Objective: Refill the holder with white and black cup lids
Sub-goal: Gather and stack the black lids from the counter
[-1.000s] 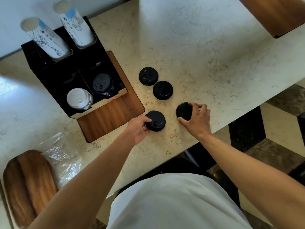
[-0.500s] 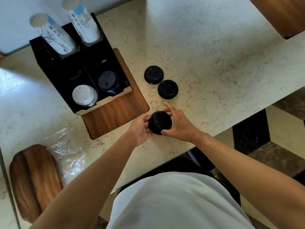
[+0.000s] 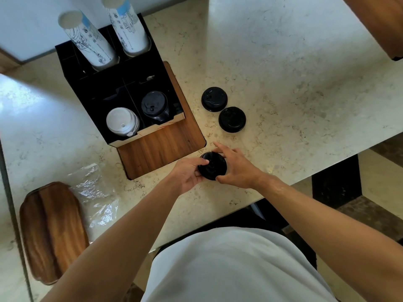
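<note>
Left hand (image 3: pixel 187 173): forearm reaching forward, fingers curled round the lids' left edge.
Right hand (image 3: pixel 236 168): thumb and fingers clamped on the right edge.
Lids (image 3: pixel 212 168): black, just above the worktop (image 3: pixel 294 83), near the holder (image 3: pixel 87 92).

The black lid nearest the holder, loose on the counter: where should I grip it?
Pinch the black lid across its rim, coming from above. It lies flat and apart from the holder, but its neighbour sits close on the near-right, so place fingers clear of that side.
</note>
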Demonstrator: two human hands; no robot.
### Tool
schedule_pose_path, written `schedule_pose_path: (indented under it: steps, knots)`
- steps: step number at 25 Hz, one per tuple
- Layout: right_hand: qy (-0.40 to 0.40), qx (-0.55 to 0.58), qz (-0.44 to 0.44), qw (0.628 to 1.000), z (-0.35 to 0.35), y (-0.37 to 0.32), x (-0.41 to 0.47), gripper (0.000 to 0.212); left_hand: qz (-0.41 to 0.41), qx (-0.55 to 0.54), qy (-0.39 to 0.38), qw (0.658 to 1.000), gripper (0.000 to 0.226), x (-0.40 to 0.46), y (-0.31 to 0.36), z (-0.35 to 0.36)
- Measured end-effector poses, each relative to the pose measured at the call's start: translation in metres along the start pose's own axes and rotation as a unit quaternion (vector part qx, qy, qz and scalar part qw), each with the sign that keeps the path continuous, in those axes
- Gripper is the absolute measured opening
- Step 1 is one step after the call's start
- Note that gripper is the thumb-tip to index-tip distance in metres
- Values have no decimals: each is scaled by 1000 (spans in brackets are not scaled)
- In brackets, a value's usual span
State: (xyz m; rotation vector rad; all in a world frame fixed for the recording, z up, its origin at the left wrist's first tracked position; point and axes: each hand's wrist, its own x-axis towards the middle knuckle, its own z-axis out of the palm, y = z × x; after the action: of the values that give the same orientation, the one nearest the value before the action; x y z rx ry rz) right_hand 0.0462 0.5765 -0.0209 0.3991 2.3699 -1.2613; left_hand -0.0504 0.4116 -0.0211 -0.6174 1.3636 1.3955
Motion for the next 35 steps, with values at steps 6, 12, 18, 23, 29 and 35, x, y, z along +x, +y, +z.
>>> schedule_pose_path:
  steps: [6,12,18,23,29,35]
  knots:
    - [-22,8,-19,1000,-1,-12,15,108,27,19,21,999,19,-1,14,-14]
    - [205,14,9,979,-25,-16,48,69,51,-75,46,995,24,2,38,-17]
    - [276,-159,178,931,-55,1,93,101,41,-84,54,994,18,9,54,-20]
    - [275,-175,193,926,-48,1,106,101,30,-119,50,991,19,20,62,-19]
    - [212,-58,50,974,-34,-7,89,99,21,-95,34,995,37,27,62,-13]
    - [60,-32,-86,994,-39,-24,79,90,4,-89,22,996,42,26,64,-14]
